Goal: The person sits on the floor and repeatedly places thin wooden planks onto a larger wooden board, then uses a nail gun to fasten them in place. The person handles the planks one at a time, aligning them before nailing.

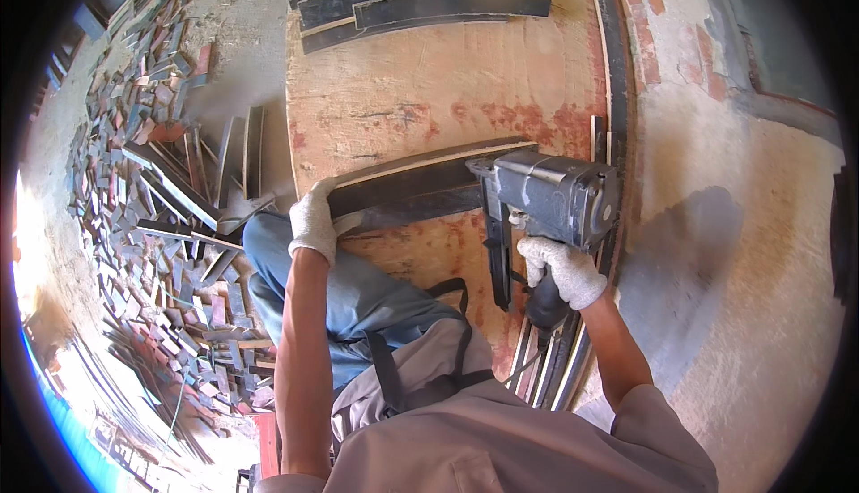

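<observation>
- Reddish plywood counter (429, 90), offcut heap (152, 225) at nine o'clock.
- Gloved left hand (313, 220) clamps dark strip (420, 184) end.
- Gloved right hand (564, 269) grips grey nail gun (555, 193), three o'clock.

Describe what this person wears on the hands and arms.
Both the left hand and the right hand wear white knitted work gloves, grubby, with ribbed cuffs ending at the wrists. The forearms are bare. Short sleeves of a pale grey-beige shirt cover the upper arms; no watch or markings show.
</observation>
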`<state>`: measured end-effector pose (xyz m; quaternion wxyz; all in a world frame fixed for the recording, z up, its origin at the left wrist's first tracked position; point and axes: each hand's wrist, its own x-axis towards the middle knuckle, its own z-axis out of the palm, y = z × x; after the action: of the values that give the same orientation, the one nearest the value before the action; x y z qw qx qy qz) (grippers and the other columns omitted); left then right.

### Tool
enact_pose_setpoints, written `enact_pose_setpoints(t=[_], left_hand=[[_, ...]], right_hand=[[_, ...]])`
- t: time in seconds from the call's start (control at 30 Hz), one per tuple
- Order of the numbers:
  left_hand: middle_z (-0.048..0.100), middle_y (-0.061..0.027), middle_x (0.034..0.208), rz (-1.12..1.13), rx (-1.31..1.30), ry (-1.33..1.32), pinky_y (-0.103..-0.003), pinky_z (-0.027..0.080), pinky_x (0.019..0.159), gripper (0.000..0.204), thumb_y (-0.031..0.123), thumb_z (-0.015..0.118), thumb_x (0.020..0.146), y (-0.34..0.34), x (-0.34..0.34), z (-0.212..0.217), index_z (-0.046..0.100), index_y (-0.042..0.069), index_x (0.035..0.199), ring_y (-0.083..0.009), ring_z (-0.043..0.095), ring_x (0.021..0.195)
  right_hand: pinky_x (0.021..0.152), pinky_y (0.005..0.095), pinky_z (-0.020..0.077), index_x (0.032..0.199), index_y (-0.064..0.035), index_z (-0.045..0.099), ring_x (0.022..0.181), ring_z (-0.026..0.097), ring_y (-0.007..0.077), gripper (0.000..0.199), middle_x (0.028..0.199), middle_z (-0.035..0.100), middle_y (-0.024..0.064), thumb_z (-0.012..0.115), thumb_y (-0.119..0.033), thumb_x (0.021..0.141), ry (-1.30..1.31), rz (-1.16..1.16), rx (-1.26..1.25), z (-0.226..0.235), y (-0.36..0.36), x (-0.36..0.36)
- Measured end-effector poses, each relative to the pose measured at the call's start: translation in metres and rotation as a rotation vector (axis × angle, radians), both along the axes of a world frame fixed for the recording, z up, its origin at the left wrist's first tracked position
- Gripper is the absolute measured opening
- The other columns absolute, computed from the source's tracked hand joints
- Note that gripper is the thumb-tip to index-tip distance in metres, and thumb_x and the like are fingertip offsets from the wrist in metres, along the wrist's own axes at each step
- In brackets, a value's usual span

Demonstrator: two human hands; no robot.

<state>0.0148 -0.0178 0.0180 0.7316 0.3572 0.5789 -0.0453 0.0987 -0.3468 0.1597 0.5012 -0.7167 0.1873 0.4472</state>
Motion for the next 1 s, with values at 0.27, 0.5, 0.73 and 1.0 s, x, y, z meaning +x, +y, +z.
enact_pose_setpoints(t=[0.27, 0.5, 0.73, 1.0], left_hand=[[0.068, -0.0135, 0.106, 0.017, -0.027, 0.004, -0.035, 0.064, 0.061, 0.025, 0.021, 0.064, 0.095, -0.033, 0.019, -0.001, 0.074, 0.004, 0.110, -0.0242, 0.068, 0.089], [0.068, -0.0141, 0.106, 0.036, -0.039, 0.017, -0.034, 0.064, 0.062, 0.026, 0.022, 0.065, 0.094, -0.033, 0.019, 0.000, 0.074, 0.003, 0.109, -0.0253, 0.068, 0.088], [0.068, -0.0144, 0.107, 0.027, -0.037, 0.008, -0.034, 0.064, 0.063, 0.025, 0.020, 0.062, 0.096, -0.032, 0.019, -0.005, 0.074, 0.003, 0.110, -0.0255, 0.068, 0.089], [0.068, -0.0144, 0.106, 0.050, -0.070, -0.009, -0.035, 0.064, 0.062, 0.025, 0.018, 0.062, 0.096, -0.047, 0.022, -0.003, 0.074, 0.003, 0.112, -0.0247, 0.069, 0.087]], right_hand=[[0.051, 0.0292, 0.0458, 0.086, -0.0040, 0.070, 0.050, 0.055, 0.0112, 0.016, 0.060, 0.060, 0.0023, 0.067, -0.017, 0.096, -0.012, 0.071, 0.012, -0.009, 0.003, -0.011], [0.050, 0.0299, 0.0455, 0.086, -0.0042, 0.071, 0.050, 0.054, 0.0106, 0.017, 0.060, 0.060, 0.0022, 0.067, -0.017, 0.096, -0.028, 0.102, 0.011, -0.014, 0.004, -0.011], [0.047, 0.0268, 0.0448, 0.112, -0.0023, 0.067, 0.051, 0.053, 0.0102, 0.020, 0.064, 0.059, 0.0013, 0.066, -0.010, 0.094, -0.016, -0.060, 0.038, -0.001, 0.018, -0.011], [0.052, 0.0304, 0.0442, 0.071, -0.0068, 0.061, 0.050, 0.051, 0.0133, 0.025, 0.062, 0.057, 0.0033, 0.066, -0.014, 0.095, 0.027, 0.090, 0.031, -0.006, 0.026, -0.020]])
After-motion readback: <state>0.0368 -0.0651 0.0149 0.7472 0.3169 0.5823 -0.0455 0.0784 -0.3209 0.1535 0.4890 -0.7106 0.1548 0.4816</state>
